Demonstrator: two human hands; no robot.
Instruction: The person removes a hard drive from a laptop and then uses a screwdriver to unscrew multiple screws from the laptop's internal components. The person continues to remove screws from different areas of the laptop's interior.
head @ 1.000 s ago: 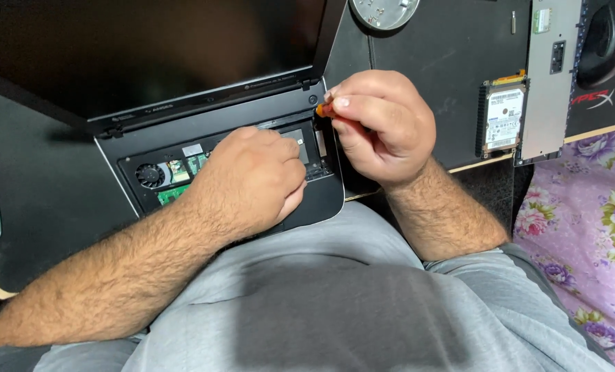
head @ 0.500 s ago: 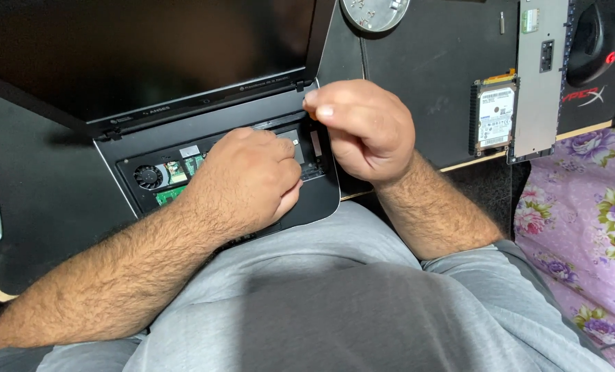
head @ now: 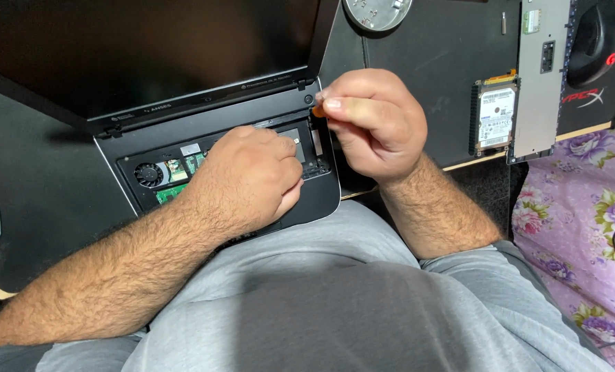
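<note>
Black laptop open, keyboard removed, fan and boards exposed; small orange tool above right corner.

A single head-worn camera looks steeply down over the person's chest, close above the right hand's grip and the left hand on the opened laptop; the counter lies beyond.

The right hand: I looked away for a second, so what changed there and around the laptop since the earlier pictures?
The right hand stayed by the laptop's right hinge corner, pinching a small orange-tipped tool; that tip was hidden half a second ago and shows again now. The left hand stayed pressed on the opened base. The hard drive and the round dial did not move.
</note>
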